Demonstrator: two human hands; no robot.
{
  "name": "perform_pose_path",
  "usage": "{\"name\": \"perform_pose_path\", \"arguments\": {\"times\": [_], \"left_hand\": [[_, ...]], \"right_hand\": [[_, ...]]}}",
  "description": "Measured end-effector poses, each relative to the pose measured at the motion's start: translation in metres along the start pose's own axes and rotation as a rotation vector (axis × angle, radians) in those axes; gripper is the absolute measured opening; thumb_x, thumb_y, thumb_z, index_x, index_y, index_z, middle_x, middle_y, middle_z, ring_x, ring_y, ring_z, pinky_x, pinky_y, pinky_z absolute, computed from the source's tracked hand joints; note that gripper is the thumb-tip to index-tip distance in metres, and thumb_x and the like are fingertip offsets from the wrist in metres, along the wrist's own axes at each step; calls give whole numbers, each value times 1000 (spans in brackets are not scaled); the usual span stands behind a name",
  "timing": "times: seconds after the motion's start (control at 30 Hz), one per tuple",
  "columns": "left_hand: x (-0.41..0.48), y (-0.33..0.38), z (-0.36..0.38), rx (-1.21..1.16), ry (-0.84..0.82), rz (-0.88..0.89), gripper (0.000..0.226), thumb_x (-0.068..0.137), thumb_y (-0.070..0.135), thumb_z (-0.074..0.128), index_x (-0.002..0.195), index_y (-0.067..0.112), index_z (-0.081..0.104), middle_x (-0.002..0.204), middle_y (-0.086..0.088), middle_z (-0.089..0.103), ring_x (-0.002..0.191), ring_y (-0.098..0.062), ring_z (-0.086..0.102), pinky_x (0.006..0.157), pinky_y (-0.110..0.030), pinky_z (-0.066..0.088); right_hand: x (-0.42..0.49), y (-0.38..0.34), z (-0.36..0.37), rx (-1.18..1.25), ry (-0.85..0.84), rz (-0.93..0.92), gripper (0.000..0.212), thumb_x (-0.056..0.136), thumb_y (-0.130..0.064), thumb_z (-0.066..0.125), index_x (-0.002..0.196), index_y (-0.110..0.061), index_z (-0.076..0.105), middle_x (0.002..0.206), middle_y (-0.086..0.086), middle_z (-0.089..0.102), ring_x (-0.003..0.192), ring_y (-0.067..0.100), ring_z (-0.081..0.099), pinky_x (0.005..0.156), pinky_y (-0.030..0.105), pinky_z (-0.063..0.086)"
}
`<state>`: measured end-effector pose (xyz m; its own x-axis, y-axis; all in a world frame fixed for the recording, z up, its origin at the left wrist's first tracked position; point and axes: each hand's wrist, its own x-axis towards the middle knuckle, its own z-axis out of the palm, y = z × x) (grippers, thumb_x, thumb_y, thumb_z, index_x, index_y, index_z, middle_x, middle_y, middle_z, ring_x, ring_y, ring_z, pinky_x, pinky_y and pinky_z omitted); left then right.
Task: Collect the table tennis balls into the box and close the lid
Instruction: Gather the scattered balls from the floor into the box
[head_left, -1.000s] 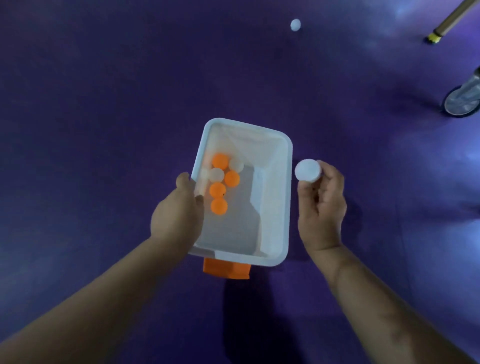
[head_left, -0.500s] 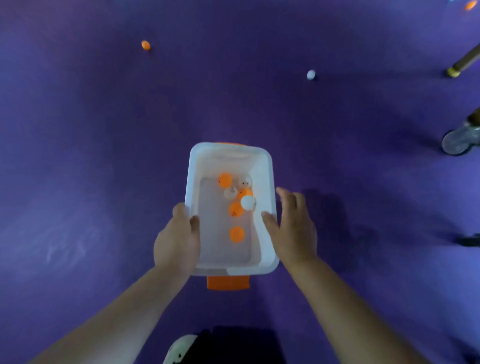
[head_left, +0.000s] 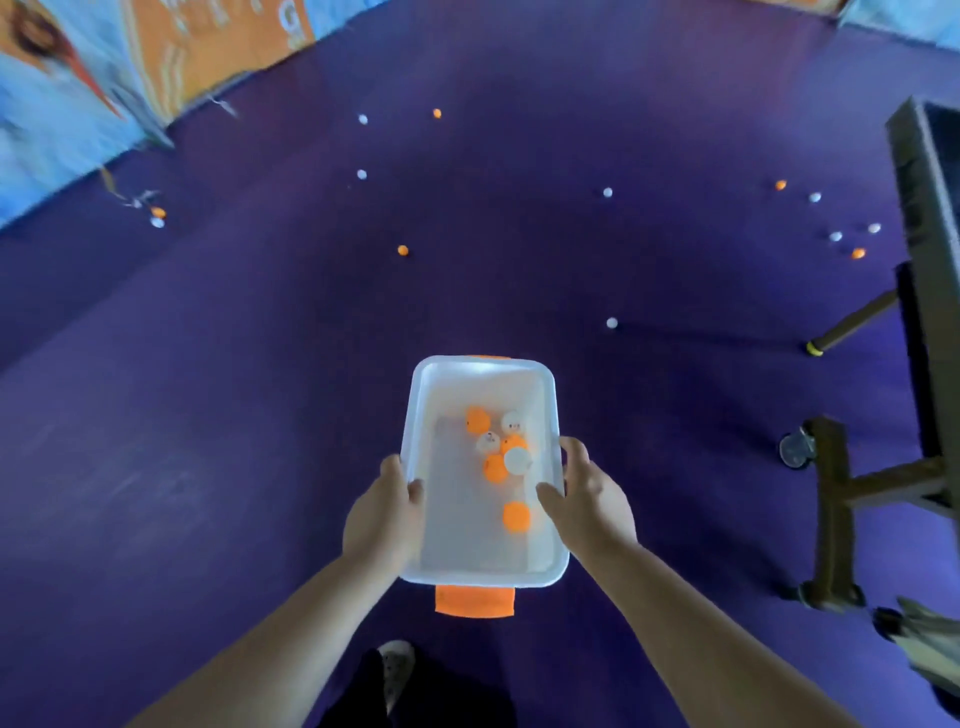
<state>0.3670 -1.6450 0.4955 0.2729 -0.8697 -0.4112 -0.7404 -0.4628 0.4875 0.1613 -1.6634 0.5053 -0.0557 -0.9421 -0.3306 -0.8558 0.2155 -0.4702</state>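
Note:
A white plastic box with orange latches is held above the purple floor. Several orange and white balls lie inside it, among them a white ball and an orange ball. My left hand grips the box's left rim, thumb over the edge. My right hand grips the right rim. Loose balls lie scattered on the floor: a white ball nearest, an orange ball further left, several more beyond. No lid is in view.
A table tennis table's dark frame with a wheel and a slanted leg stands at the right. Printed barrier boards line the far left. My shoe shows at the bottom.
My right hand dropped the white ball into the box, then took hold of the right rim. The view has lifted, showing more floor and scattered balls.

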Motion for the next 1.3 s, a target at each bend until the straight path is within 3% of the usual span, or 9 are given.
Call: {"name": "perform_pose_path", "arguments": {"times": [0.27, 0.6, 0.7, 0.87, 1.07, 1.3], "left_hand": [[-11, -19, -96, -44, 75, -67, 16, 96, 26, 42, 92, 14, 33, 68, 6, 43, 69, -25, 49, 54, -32, 31], [101, -78, -210, -95, 114, -71, 16, 96, 26, 43, 88, 15, 36, 67, 7, 44, 63, -17, 46, 54, -30, 33], [144, -89, -249, -104, 159, -72, 15, 97, 27, 43, 90, 14, 39, 68, 7, 46, 66, -18, 49, 58, -31, 37], [215, -95, -295, -142, 163, -138, 17, 96, 28, 42, 103, 13, 46, 88, -2, 61, 79, -23, 60, 63, -35, 44], [306, -88, -318, -201, 186, -238, 12, 93, 26, 44, 93, 14, 42, 79, 2, 54, 74, -22, 55, 60, -32, 39], [423, -47, -373, -258, 310, -334, 14, 94, 24, 44, 102, 13, 45, 92, -1, 56, 85, -24, 57, 70, -33, 43]], "right_hand": [[-11, -99, -34, 29, -44, -158, 51, 89, -28, 54, 135, -25, 35, 97, -5, 62, 84, 19, 63, 70, 37, 56], [69, -249, -5, 29, -82, -210, 49, 88, -31, 53, 133, -27, 34, 85, -12, 53, 77, 13, 58, 58, 26, 46], [105, -299, 2, -10, -83, -259, 36, 89, -30, 54, 121, -23, 39, 76, -12, 51, 68, 13, 57, 55, 30, 47], [175, -366, 7, -27, -96, -297, 23, 88, -29, 55, 104, -22, 40, 74, -7, 53, 67, 18, 58, 56, 36, 48], [286, -422, 9, -103, -155, -409, 18, 89, -28, 55, 90, -19, 39, 64, -9, 42, 56, 11, 42, 53, 31, 39], [431, -509, -15, -44, -210, -552, 19, 87, -28, 54, 83, -20, 38, 66, -4, 46, 55, 10, 42, 48, 28, 36]]}}
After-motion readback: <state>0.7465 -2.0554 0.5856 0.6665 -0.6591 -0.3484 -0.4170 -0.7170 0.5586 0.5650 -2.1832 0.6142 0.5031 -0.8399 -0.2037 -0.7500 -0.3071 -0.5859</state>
